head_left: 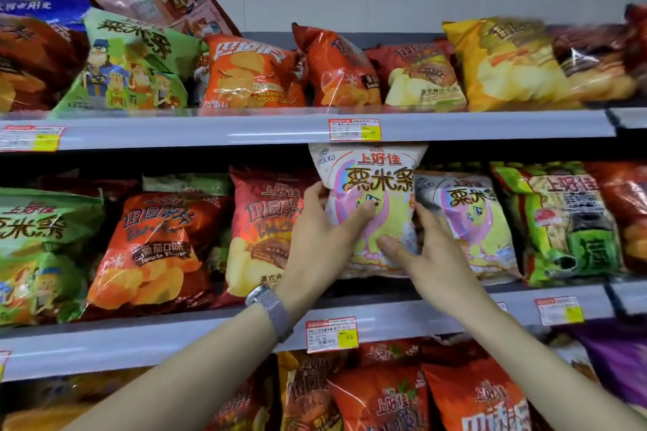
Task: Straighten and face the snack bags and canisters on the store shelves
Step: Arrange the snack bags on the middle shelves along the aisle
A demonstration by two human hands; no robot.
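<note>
Now our left hand [324, 220] and right hand [418, 248] grip the white bag [371, 185]; squeezing could crush it, or topple its twin [469, 217] at three o'clock.

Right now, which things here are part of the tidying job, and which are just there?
Part of the job:
white snack bag, held by left hand and right hand
matching bag beside it
tilted pink bag, top shelf

Just there:
price tags
wristwatch
</note>
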